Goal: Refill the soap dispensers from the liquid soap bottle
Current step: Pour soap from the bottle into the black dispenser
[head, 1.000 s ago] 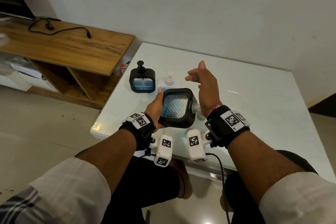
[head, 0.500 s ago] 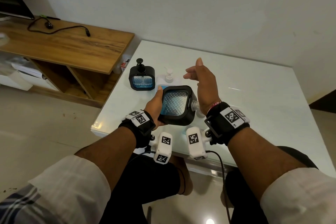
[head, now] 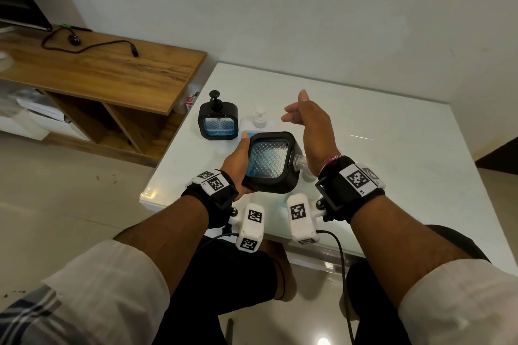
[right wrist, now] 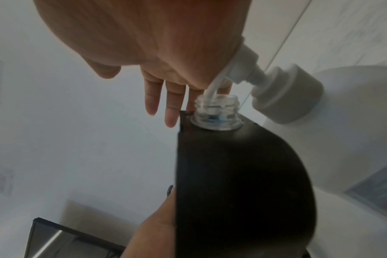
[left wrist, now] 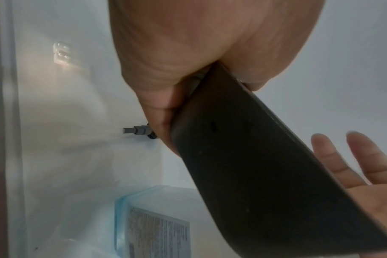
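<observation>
**A:** What does the left hand [head: 238, 165] have hold of above the white glass-topped table [head: 392, 165]?

**B:** A square black soap dispenser with a clear, diamond-patterned window and blue liquid inside [head: 269, 162]. Thumb and fingers are wrapped round its left side, holding it tilted over the table's near edge, with its clear threaded neck [right wrist: 216, 109] uncapped and pointing right. A white tube [right wrist: 212, 89] runs into that neck.

**A:** And the right hand [head: 311, 126]?

**B:** It holds nothing. It hovers just right of the dispenser, fingers loosely spread and lightly bent, palm turned left.

**A:** Where are the rest of the soap things?

**B:** A second square black dispenser with its black pump fitted [head: 218, 120] stands upright near the table's left edge. Just right of it, a white pump head [head: 260, 116] rises from the liquid soap bottle of pale blue-white plastic with a printed label [left wrist: 152, 227]; the held dispenser hides most of that bottle from the head view.

**A:** Anything beyond the table?

**B:** A wooden shelf unit [head: 112, 75] to the left, a black cable [head: 92, 46] lying on top.
</observation>
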`<action>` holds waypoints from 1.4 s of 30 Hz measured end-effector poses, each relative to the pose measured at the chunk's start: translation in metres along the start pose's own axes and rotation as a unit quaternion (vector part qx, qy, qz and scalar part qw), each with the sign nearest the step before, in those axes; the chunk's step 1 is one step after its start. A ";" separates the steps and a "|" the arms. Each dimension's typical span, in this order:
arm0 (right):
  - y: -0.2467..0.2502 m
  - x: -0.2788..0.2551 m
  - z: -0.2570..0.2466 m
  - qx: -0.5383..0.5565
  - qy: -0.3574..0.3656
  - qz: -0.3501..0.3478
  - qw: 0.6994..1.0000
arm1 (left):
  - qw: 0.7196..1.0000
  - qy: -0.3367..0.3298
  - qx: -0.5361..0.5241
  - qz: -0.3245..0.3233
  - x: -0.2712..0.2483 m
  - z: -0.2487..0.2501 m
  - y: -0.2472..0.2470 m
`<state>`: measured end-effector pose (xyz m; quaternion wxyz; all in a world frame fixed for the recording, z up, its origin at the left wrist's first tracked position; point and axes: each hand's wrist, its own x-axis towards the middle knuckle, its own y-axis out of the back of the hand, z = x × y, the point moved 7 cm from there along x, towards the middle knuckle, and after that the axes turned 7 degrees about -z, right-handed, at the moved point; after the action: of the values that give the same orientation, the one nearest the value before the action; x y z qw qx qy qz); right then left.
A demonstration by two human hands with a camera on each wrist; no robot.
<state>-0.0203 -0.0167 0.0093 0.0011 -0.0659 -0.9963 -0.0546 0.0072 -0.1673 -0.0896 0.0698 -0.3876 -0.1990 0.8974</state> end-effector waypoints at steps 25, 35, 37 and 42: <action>0.001 -0.004 -0.001 0.020 0.018 0.010 1.000 | 1.000 0.000 0.001 -0.007 0.006 -0.002 0.002; -0.007 -0.006 0.001 -0.056 0.025 -0.026 0.998 | 1.000 -0.010 0.010 -0.002 0.008 -0.001 0.002; -0.003 -0.005 -0.002 -0.037 0.025 -0.011 0.999 | 1.000 -0.011 0.011 -0.005 0.007 -0.001 0.001; -0.001 -0.004 -0.002 -0.023 0.025 0.004 0.999 | 1.000 -0.008 0.010 0.002 0.006 0.001 0.003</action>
<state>-0.0167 -0.0184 0.0112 0.0250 -0.0682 -0.9942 -0.0789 0.0024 -0.1683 -0.0943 0.0706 -0.3803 -0.1900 0.9024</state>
